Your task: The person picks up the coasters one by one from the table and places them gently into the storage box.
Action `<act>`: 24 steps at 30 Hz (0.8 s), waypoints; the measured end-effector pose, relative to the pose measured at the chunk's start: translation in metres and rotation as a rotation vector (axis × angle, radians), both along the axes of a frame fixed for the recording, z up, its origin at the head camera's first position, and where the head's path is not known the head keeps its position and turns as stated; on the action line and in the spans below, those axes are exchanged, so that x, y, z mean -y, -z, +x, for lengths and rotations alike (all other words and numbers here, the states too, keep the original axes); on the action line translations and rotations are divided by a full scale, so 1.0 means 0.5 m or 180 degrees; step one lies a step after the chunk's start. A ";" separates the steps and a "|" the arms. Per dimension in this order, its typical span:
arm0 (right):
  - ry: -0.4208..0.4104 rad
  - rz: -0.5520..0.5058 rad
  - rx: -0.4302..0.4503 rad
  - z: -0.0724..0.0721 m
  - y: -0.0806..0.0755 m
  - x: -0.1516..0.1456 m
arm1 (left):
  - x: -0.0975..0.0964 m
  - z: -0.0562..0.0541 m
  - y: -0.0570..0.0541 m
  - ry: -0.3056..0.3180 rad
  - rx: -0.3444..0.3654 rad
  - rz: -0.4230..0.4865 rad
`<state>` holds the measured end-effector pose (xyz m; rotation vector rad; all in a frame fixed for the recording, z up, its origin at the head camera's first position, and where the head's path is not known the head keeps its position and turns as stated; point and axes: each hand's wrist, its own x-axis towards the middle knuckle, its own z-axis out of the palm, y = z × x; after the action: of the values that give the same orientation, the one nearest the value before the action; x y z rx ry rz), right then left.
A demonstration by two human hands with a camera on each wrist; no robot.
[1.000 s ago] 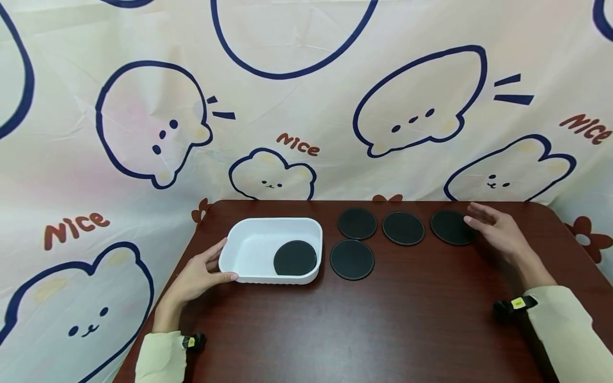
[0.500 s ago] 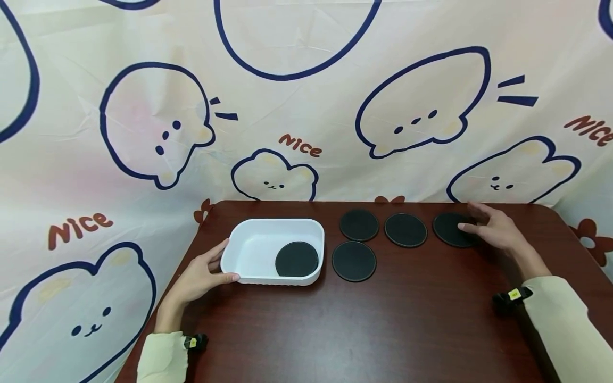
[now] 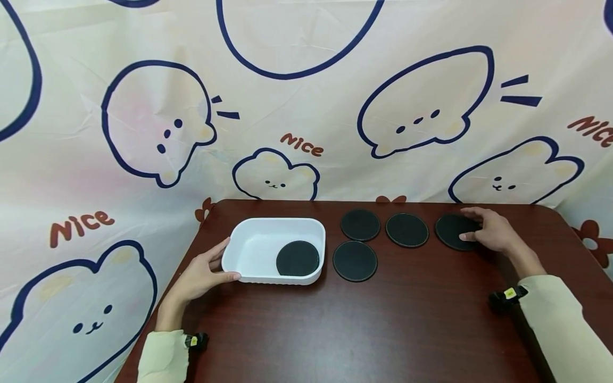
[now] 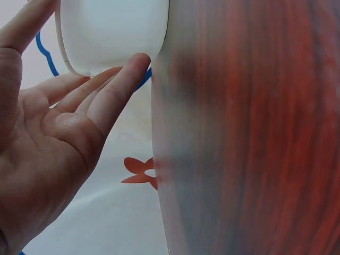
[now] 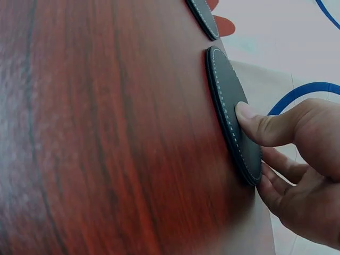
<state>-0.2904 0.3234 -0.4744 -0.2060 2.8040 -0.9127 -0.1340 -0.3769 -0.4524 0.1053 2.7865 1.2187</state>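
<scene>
In the head view my left hand (image 3: 195,277) holds the left end of a white plastic tub (image 3: 250,251), thumb at its front corner and fingers along its side. One black round coaster (image 3: 297,259) lies inside the tub. On the right, my right hand (image 3: 498,233) grips the rightmost black coaster (image 3: 451,230) by its right side. The right wrist view shows the thumb (image 5: 260,126) on that stitched coaster's (image 5: 226,98) top face, with the other fingers at its edge and partly hidden. The left wrist view shows fingertips against the tub (image 4: 114,37).
Two more black coasters, one behind (image 3: 360,224) and one in front (image 3: 355,261), lie right of the tub. Another coaster (image 3: 407,230) sits between them and my right hand. The dark wooden table (image 3: 383,330) ends at a patterned cloth backdrop (image 3: 330,106).
My right hand has moved left onto the rightmost coaster, its fingers bending and the thumb coming down on top. My left hand and the tub keep their places.
</scene>
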 end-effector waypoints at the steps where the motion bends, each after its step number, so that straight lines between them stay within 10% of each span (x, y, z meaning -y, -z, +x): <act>1: 0.0032 0.0009 -0.0003 0.001 -0.002 -0.001 | 0.000 0.000 0.001 -0.0001 0.0004 0.0003; 11: 0.0280 0.0319 -0.0108 0.026 -0.030 -0.025 | -0.001 -0.004 -0.004 -0.0008 0.0050 0.0032; 24: 0.0476 -0.0128 -0.0128 0.077 -0.043 -0.037 | -0.002 -0.004 -0.012 0.0065 0.0129 0.0007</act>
<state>-0.2518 0.3418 -0.4528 -0.0203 2.8714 -1.0082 -0.1359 -0.3759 -0.4463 0.1079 2.7428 1.2055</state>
